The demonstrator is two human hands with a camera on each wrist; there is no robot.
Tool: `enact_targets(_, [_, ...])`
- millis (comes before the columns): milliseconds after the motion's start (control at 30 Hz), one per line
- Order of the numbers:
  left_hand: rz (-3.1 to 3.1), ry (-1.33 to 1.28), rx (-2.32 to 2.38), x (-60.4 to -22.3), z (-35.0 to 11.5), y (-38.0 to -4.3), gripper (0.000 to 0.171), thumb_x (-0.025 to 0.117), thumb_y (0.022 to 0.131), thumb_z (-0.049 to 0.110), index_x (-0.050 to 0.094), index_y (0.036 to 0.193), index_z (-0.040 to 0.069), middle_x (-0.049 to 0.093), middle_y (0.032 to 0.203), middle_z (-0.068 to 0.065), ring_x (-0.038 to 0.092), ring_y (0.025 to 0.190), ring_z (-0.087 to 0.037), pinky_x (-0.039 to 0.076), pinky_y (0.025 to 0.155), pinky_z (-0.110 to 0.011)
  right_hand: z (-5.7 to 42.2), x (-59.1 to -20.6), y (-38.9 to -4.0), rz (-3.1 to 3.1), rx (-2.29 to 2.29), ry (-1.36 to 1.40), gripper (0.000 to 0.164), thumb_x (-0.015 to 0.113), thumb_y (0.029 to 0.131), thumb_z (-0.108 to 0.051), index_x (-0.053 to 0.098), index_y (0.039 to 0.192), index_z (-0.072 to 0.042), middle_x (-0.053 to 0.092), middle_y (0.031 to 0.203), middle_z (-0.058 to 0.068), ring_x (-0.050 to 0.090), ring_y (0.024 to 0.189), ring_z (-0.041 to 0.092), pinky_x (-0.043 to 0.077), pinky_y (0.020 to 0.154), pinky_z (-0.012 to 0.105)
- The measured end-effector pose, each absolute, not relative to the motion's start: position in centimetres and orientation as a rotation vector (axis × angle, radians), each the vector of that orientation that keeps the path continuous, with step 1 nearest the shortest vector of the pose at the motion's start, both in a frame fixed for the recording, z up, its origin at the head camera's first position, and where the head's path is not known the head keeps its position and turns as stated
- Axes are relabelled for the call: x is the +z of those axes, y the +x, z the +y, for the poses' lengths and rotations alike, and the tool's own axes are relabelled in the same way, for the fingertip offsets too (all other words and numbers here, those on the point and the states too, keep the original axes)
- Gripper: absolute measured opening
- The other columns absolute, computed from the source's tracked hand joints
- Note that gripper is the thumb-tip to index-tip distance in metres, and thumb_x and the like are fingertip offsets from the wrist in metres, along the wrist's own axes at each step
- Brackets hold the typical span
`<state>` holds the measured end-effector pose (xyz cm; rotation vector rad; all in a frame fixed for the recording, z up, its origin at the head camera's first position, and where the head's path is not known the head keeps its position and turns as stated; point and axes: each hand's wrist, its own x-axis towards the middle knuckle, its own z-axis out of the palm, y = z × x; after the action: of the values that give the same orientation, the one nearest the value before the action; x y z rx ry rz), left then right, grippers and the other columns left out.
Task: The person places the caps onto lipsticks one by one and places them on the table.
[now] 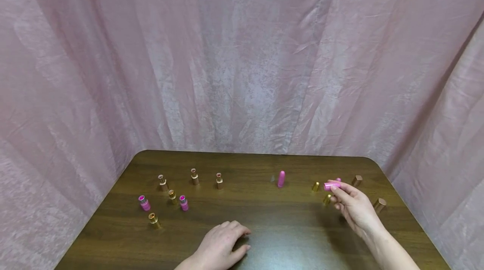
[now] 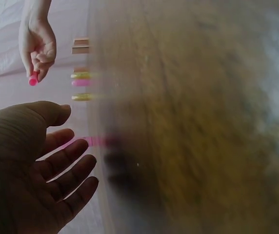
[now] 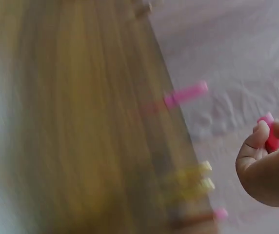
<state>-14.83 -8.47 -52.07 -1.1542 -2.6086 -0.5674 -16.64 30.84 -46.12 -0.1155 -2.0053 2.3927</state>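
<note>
My right hand (image 1: 354, 208) pinches a pink lipstick cap (image 1: 328, 186) between thumb and fingertips, held sideways above the right part of the table. The cap's hollow round end shows in the left wrist view. Just below and beside this hand stand two gold caps (image 1: 315, 186), two brown faceted caps (image 1: 380, 205) and another pink piece (image 1: 338, 179), partly hidden. A pink round-topped lipstick piece (image 1: 281, 179) stands upright further left. My left hand (image 1: 219, 245) is low at the table's near middle, fingers relaxed, holding nothing.
On the table's left side stand several uncapped lipstick tubes: rose-gold ones (image 1: 194, 176), gold ones (image 1: 153, 220) and pink ones (image 1: 144, 203). The brown wooden table (image 1: 242, 203) ends at a pink curtain (image 1: 242, 72) behind it and at both sides.
</note>
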Motion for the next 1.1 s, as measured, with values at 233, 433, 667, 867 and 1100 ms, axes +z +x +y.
enact_targets(233, [-2.612,-1.133,-0.586,-52.0,-8.7,-14.8,0.028,0.075,0.091,0.034,0.070,0.115,0.020,0.066,0.106,0.012,0.062,0.096,-0.007,0.052,0.080,-0.030,26.1,-48.3,-16.2,-1.723,2.645,-0.265,0.016,0.056,0.105,-0.010,0.071,0.106,-0.014,0.065,0.102,-0.004,0.054,0.076,0.004,0.045,0.066,0.017])
enact_targets(433, [-2.601,-1.117,-0.578,-51.9,-8.8,-14.7,0.028,0.075,0.091,0.033,0.071,0.115,0.019,0.066,0.106,0.011,0.062,0.095,-0.008,0.052,0.081,-0.030,23.3,-50.2,-16.3,-1.735,2.635,-0.421,0.013,0.056,0.104,-0.007,0.066,0.111,-0.006,0.062,0.098,-0.002,0.054,0.074,0.006,0.044,0.065,0.019])
enact_targets(667, [-2.611,-1.028,-0.620,-51.2,-9.9,-15.0,0.024,0.075,0.092,0.031,0.072,0.113,0.021,0.067,0.105,0.014,0.063,0.094,-0.006,0.053,0.080,-0.030,22.4,-50.7,-16.3,-1.752,2.625,-0.468,0.017,0.058,0.102,-0.007,0.064,0.117,-0.001,0.065,0.101,0.001,0.055,0.075,0.008,0.045,0.067,0.019])
enact_targets(867, [-2.535,-0.691,-0.721,-48.3,-13.2,-16.6,0.023,0.080,0.087,0.022,0.075,0.110,0.022,0.067,0.097,0.016,0.059,0.082,0.000,0.052,0.070,-0.027,22.7,-50.5,-16.2,-1.767,2.617,-0.429,0.015,0.057,0.102,-0.006,0.066,0.115,-0.003,0.065,0.100,0.000,0.055,0.076,0.008,0.044,0.066,0.020])
enact_targets(1100, [-2.362,-0.232,-1.426,-46.3,-17.6,-17.5,0.034,0.075,0.093,0.008,0.066,0.125,0.015,0.064,0.115,-0.002,0.064,0.079,-0.009,0.052,0.066,-0.022,22.8,-50.8,-16.3,-1.773,2.625,-0.443,0.014,0.059,0.102,-0.008,0.067,0.114,-0.006,0.064,0.100,-0.001,0.055,0.075,0.008,0.044,0.064,0.019])
